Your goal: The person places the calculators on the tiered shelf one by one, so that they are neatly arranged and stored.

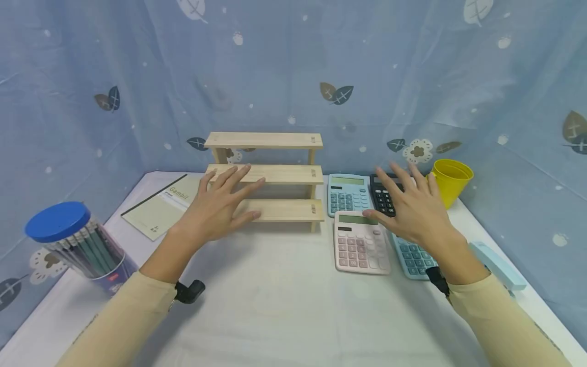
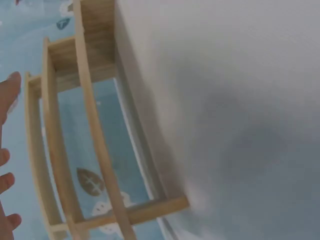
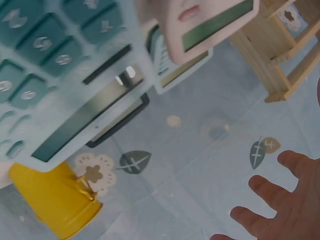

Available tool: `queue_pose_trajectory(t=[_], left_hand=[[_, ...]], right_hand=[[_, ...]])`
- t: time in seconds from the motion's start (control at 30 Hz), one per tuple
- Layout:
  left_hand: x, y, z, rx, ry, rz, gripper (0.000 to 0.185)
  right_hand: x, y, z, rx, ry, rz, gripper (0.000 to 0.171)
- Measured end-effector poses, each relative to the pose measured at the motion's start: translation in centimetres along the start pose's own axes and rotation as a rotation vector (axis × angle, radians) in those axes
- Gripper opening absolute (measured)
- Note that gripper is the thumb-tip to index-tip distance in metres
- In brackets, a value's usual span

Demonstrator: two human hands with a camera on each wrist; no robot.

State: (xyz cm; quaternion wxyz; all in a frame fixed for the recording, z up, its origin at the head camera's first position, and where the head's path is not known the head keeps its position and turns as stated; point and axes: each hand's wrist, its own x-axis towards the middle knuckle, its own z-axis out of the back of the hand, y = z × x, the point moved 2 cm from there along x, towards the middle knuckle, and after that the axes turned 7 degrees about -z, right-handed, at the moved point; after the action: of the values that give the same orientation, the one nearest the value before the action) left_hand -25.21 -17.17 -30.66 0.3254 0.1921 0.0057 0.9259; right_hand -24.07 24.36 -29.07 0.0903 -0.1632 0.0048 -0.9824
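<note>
Fingers spread, my left hand (image 1: 213, 206) hovers in front of the left end of a three-tier wooden shelf (image 1: 284, 174); nothing is in it. My right hand (image 1: 415, 209), also empty with fingers spread, is over the calculators on the right. Beneath or beside it lie a pink calculator (image 1: 361, 250), a light blue one (image 1: 347, 191) behind that, a black one (image 1: 382, 196), and a second blue calculator (image 1: 415, 257), partly hidden by the hand. The left wrist view shows the shelf (image 2: 60, 150) from the side, past the fingertips. In the right wrist view a blue calculator (image 3: 65, 85) looms close.
A clear tub of pencils with a blue lid (image 1: 59, 221) stands at the left. Behind the left forearm lies a Gambit notebook (image 1: 160, 204). A yellow bucket (image 1: 451, 178) stands at the back right, and a light blue case (image 1: 497, 265) lies by the right edge.
</note>
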Motion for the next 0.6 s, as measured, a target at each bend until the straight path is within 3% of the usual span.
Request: queue_pose_trajectory(t=[0.47, 0.6], left_hand=[[-2.2, 2.0, -1.7, -0.071, -0.004, 0.047, 0.065], [-3.0, 2.7, -2.0, -0.151, -0.004, 0.089, 0.065]], right_hand=[[-2.2, -2.4, -1.7, 0.094, 0.031, -0.003, 0.109], [-2.7, -2.9, -2.3, 0.126, 0.049, -0.013, 0.110]])
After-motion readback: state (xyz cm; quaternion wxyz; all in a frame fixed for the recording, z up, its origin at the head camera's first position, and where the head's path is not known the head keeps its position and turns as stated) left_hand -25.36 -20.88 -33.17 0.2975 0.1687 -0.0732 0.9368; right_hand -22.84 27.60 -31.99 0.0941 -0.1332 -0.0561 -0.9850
